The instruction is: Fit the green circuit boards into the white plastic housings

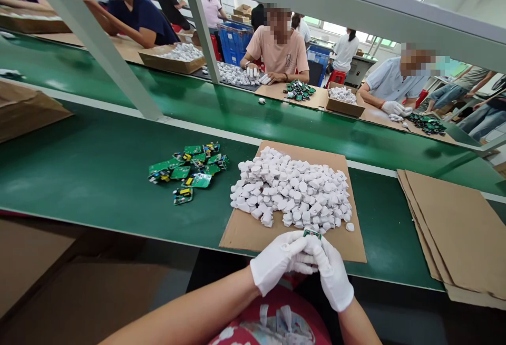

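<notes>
Holding a small green board (312, 234) in front of the body, at the near part of a brown cardboard sheet (241, 231). Pinching it between the left hand (276, 258) and the right hand (334, 274), both in white gloves, with the grip of each closed on the board. Cannot tell the place of every finger, with some tucked behind others.

Lying on the cardboard sheet, just past the hands: a big pile of white lumps (296, 192), with a single white lump (350, 227) just beside it on the right. Lying farther left, right on the green counter (98, 181): a messy heap of green boards (197, 160) with yellow and black bits on some. Resting on the right side of the counter: a stack of flat cardboard (458, 229).

Sitting across the way: a person in a pink shirt (294, 52) and a person in a pale blue shirt (389, 78), near more white lumps and green boards.
</notes>
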A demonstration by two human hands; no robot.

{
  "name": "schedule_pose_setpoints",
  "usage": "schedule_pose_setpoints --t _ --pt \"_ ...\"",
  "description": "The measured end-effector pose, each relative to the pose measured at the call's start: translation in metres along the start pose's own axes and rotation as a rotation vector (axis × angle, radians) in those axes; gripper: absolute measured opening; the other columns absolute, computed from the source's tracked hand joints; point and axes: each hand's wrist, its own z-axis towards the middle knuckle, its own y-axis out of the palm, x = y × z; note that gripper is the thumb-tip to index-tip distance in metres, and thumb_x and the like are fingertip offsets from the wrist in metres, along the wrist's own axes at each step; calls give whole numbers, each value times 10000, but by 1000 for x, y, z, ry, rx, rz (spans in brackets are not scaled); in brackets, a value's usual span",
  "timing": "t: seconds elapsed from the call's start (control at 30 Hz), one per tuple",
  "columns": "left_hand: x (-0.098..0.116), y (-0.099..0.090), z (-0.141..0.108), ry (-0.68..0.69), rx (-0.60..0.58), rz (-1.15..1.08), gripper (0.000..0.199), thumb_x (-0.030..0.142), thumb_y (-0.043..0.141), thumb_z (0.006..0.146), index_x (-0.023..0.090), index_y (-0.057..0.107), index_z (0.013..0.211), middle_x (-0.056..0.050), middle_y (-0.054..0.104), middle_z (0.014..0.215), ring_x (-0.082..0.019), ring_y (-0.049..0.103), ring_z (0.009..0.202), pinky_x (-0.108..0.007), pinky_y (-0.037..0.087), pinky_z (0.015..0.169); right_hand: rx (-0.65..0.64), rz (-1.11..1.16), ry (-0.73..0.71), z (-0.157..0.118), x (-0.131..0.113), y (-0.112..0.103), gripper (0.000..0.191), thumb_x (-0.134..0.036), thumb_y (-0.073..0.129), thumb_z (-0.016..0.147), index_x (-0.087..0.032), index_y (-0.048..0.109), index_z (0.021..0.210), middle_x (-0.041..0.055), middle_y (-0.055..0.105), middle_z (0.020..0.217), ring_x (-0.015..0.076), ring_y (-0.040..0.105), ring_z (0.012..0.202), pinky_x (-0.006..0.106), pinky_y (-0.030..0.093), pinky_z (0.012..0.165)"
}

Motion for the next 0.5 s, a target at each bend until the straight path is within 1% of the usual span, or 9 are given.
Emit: schedule_pose_setpoints --t 0.07,0.17,0.27,0.33,0.4,0.43,0.5 --pt "0 1 1 25 21 70 424 460 739 618 122 598 832 -66 653 752 -156 647 649 -236 495 589 23 -21 20 -1 1 2 400 -464 395 904 -178 620 1070 87 678 1045 213 632 943 297 498 844" --pt "-1 2 2 47 55 124 425 463 741 615 117 602 819 -72 661 745 -170 651 650 -240 493 574 15 -47 10 -2 1 4 392 -446 386 915 -178 622 1075 79 689 994 205 638 915 274 511 795" --pt "-2 -1 1 25 10 -13 371 434 725 651 125 602 817 -60 653 758 -161 653 682 -234 492 596 24 -93 -8 -1 -2 1 366 -438 387 917 -197 630 1045 71 686 1004 198 640 891 271 503 793" --pt "-3 -3 0 20 -31 -98 346 406 722 665 128 606 835 -55 648 769 -149 649 687 -239 496 625 19 -98 -38 0 -3 -1 383 -459 375 914 -203 623 1055 72 683 1021 201 635 904 284 490 826" --pt "-3 -4 1 35 -35 -89 329 389 711 683 128 608 854 -59 651 792 -141 643 690 -248 499 649 -2 -82 -76 1 -4 -2 435 -508 373 897 -195 610 1083 82 678 1035 217 626 932 302 484 842" --pt "-3 -4 1 44 -35 -53 318 385 702 694 129 609 860 -61 654 802 -139 640 698 -250 498 660 8 -87 -74 2 -4 -1 451 -526 381 887 -189 612 1080 85 683 1014 221 628 916 301 488 826" --pt "-3 -2 3 75 -45 32 302 391 681 712 126 612 838 -60 657 795 -135 631 701 -246 493 670 54 -131 -23 3 -5 1 437 -532 420 870 -182 638 1015 81 699 910 213 639 814 280 502 748"
